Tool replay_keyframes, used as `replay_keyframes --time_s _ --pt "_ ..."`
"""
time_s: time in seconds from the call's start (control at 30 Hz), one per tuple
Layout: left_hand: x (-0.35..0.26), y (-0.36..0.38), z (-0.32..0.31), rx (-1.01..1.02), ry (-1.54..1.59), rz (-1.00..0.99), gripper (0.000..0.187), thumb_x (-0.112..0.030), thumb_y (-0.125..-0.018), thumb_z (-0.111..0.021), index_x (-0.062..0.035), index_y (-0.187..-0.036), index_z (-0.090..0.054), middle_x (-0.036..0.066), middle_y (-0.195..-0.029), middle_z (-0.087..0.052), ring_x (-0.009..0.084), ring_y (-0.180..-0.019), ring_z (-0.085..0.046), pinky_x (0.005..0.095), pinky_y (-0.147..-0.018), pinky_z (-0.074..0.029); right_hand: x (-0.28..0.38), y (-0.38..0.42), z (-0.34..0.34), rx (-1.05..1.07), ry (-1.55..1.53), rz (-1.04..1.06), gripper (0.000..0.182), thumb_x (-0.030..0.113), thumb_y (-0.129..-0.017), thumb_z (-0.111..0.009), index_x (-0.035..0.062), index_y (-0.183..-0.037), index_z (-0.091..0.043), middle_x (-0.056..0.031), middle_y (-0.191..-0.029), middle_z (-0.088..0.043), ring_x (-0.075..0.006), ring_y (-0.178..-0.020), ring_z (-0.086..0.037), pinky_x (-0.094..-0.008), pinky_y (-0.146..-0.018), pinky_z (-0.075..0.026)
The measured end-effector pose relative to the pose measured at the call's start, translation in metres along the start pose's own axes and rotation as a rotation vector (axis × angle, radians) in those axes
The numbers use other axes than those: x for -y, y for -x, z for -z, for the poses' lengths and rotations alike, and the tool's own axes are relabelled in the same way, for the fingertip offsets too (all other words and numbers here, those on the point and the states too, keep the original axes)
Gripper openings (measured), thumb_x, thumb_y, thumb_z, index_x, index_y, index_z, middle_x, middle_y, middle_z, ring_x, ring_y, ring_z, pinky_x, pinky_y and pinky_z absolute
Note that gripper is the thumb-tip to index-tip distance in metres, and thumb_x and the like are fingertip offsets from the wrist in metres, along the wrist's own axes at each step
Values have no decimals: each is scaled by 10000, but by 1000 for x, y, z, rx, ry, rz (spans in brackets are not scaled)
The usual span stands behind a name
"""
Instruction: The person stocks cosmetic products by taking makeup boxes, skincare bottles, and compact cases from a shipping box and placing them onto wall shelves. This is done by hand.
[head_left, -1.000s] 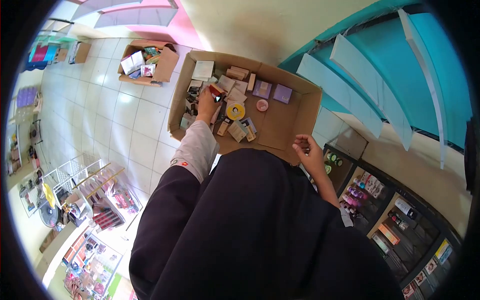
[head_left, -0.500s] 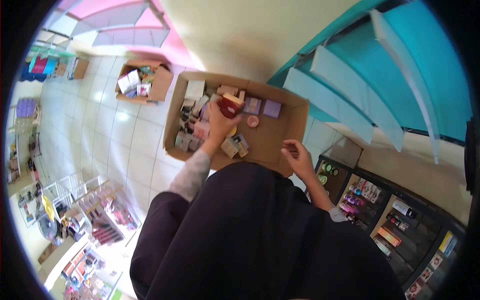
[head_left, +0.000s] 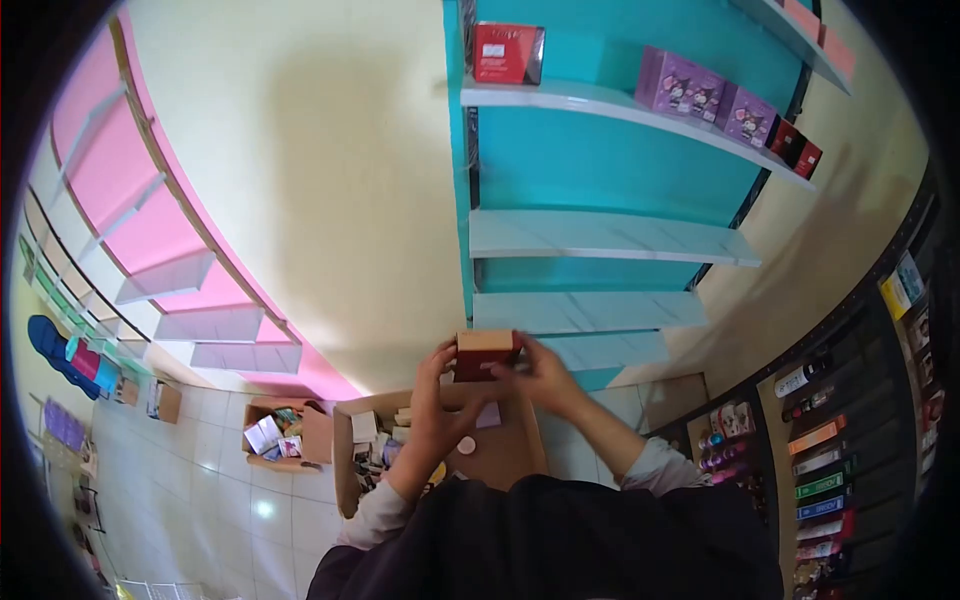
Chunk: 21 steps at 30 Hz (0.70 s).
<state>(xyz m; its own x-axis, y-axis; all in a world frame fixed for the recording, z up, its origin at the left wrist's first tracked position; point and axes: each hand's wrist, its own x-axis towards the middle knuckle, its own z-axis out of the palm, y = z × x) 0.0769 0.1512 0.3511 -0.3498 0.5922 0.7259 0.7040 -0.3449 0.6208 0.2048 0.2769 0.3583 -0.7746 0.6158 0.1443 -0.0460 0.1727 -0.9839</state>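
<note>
A small red box (head_left: 484,368) with a tan side is held up in front of me, above the large cardboard box. My left hand (head_left: 436,405) grips it from the left, fingers closed along its edge. On the other side, my right hand (head_left: 545,380) holds its right edge, slightly blurred. Below, the large cardboard box (head_left: 530,436) contains several small cartons, a purple box (head_left: 488,415) and a round pink item (head_left: 467,445), partly hidden by my left arm.
White shelves (head_left: 600,236) run along the turquoise wall. The upper one carries a red box (head_left: 508,55), purple boxes (head_left: 690,85) and dark red boxes (head_left: 795,148). A smaller carton (head_left: 317,437) stands on the tiled floor, left. Stocked dark shelving (head_left: 770,440) is at right.
My view has tilted up toward the wall shelves. My left hand has lifted the red box out of the large cardboard box, and my right hand has come onto it.
</note>
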Motion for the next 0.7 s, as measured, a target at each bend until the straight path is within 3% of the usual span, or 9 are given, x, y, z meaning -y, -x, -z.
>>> replay_keyframes --time_s 0.03,0.1,0.23,0.3,0.37,0.47,0.7 --pt "-7 -18 2 -2 11 -18 576 -8 -696 -705 11 -1199 -424 179 -1202 -484 256 -1083 -513 338 -859 -449 26 -6 12 -15 140 85 462 101 -785 -677 34 -1185 -455 -48 -1066 -579 -127 -964 -553 -281 -815 -461" --pt "-25 -55 6 -17 63 -57 514 41 -736 -657 20 -1203 -442 163 -1198 -500 237 -1081 -521 321 -855 -458 87 -12 33 -51 172 221 475 96 -743 -716 40 -1151 -479 -34 -1026 -593 -119 -949 -554 -269 -791 -460" --pt "-74 -154 3 -154 160 -228 455 17 -749 -658 -6 -1177 -507 141 -1141 -560 213 -1009 -572 311 -814 -487 164 -52 67 -158 142 496 505 135 -713 -745 32 -1153 -519 -40 -982 -610 -125 -886 -572 -263 -677 -473" --pt "-93 -201 -1 -181 203 -282 427 2 -761 -653 2 -1167 -520 131 -1100 -581 190 -985 -579 306 -820 -490 200 -75 85 -346 380 693 480 188 -717 -743 2 -1120 -560 -50 -947 -623 -131 -827 -586 -267 -651 -482" --pt "-97 -242 -6 -192 187 -325 404 -13 -766 -649 9 -1152 -534 125 -1058 -602 182 -978 -582 306 -822 -498 224 -102 99 -390 407 726 463 247 -728 -730 -25 -1076 -589 -61 -899 -632 -133 -776 -595 -266 -661 -482" --pt "-74 -283 -12 -182 171 -288 387 -23 -772 -636 25 -1144 -538 140 -1055 -611 191 -987 -591 300 -819 -510 240 -133 109 -387 486 679 435 282 -724 -718 -10 -1030 -621 -117 -879 -633 -201 -713 -614 -310 -654 -496" --pt "-50 -301 -18 -121 165 -93 375 -37 -784 -625 67 -1130 -528 169 -1054 -611 215 -980 -599 291 -809 -510 229 -163 115 -424 650 642 506 318 -727 -717 -9 -1094 -596 -116 -907 -645 -196 -760 -634 -314 -673 -511"
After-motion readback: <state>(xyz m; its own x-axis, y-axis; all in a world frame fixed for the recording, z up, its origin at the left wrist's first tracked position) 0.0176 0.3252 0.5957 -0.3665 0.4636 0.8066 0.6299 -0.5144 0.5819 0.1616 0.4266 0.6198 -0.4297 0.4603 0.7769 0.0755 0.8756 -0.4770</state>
